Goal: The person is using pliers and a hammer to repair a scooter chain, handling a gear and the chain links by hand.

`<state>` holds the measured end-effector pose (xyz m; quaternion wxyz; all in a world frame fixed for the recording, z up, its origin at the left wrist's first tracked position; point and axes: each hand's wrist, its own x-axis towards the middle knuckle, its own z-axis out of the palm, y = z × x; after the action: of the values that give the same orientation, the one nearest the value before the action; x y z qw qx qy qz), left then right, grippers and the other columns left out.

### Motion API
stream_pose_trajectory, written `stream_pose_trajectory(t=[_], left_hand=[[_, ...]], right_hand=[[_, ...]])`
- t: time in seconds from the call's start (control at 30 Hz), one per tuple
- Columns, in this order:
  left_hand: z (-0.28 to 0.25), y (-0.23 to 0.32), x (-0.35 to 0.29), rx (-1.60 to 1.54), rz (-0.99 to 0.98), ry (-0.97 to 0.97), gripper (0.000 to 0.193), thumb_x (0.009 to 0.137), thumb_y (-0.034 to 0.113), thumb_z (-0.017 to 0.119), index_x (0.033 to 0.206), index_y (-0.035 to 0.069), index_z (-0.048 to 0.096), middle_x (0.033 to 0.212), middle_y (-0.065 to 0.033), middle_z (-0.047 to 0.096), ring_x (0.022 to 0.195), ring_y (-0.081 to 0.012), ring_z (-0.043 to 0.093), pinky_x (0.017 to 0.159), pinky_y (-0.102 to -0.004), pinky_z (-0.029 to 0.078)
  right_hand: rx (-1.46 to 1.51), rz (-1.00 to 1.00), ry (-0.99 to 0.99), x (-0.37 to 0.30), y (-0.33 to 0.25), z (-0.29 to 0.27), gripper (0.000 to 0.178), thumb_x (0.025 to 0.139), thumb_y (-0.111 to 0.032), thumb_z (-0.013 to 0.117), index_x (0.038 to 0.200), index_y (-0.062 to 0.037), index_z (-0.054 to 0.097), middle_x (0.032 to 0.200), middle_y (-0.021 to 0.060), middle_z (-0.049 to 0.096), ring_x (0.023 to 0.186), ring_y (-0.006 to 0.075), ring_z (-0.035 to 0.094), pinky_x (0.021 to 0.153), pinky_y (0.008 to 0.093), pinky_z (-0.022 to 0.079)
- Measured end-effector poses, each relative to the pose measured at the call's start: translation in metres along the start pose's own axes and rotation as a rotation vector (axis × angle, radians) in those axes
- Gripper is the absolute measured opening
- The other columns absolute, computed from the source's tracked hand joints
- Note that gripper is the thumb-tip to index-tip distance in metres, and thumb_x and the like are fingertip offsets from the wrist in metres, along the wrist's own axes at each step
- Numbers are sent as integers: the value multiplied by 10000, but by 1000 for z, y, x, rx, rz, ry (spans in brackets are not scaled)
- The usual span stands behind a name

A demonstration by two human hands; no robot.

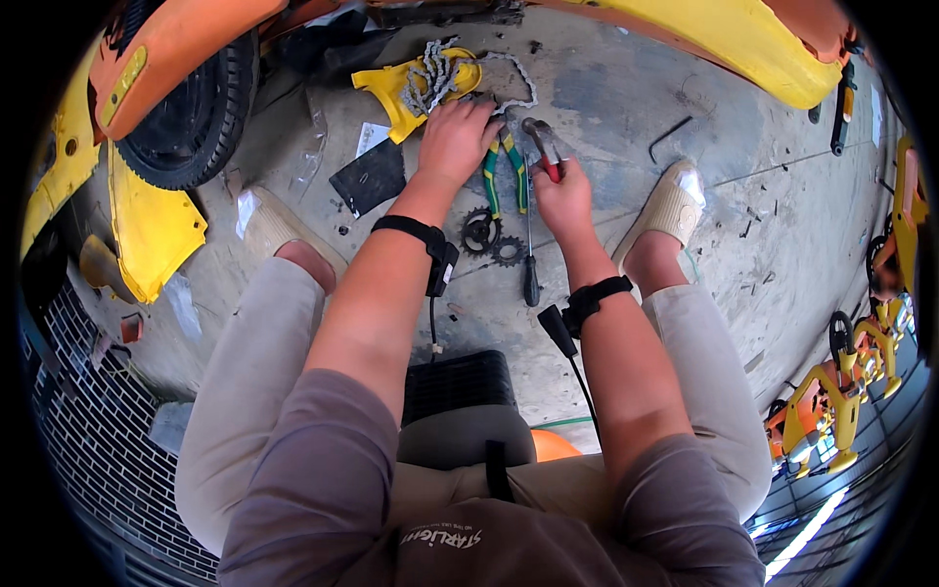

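My right hand [564, 201] is closed round the red handle of a hammer [544, 147], whose metal head points away from me, just above the floor. Further left, my left hand [456, 142] reaches forward, its fingers curled down at the end of a silver chain [518, 76]; the fingertips are partly hidden. Most of the chain lies heaped on a yellow plastic panel [396, 96]. Between my hands rest green-and-yellow pliers [491, 181] with their handles toward me. A screwdriver [531, 284] lies beside them, near two dark sprockets [479, 232].
A black tyre [191, 122] and orange and yellow bodywork [734, 39] border the far side. A hex key [670, 139] lies right of the hammer. A black sheet [368, 179] is left of the pliers. My feet stand either side. Yellow vehicles [827, 401] line the right.
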<state>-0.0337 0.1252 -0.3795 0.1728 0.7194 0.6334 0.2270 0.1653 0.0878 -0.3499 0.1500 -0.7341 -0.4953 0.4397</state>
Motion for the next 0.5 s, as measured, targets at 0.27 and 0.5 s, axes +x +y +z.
stream_pose_trajectory(t=[0.27, 0.5], left_hand=[[-1, -9, -4, -63, -44, 14, 156, 885, 204, 692, 993, 92, 684, 951, -84, 691, 973, -302, 631, 869, -428, 464], [-2, -12, -6, -108, -54, 67, 123, 871, 164, 709, 950, 70, 701, 891, -98, 688, 900, -320, 650, 815, -437, 484]], right_hand=[[100, -57, 93, 2, -33, 26, 452, 1000, -430, 638, 1028, 21, 633, 872, 159, 699, 792, 232, 661, 758, 371, 514], [-129, -46, 109, -1, -55, 27, 408, 1031, -396, 584, 1021, 11, 614, 854, 255, 684, 795, 430, 674, 732, 440, 520]])
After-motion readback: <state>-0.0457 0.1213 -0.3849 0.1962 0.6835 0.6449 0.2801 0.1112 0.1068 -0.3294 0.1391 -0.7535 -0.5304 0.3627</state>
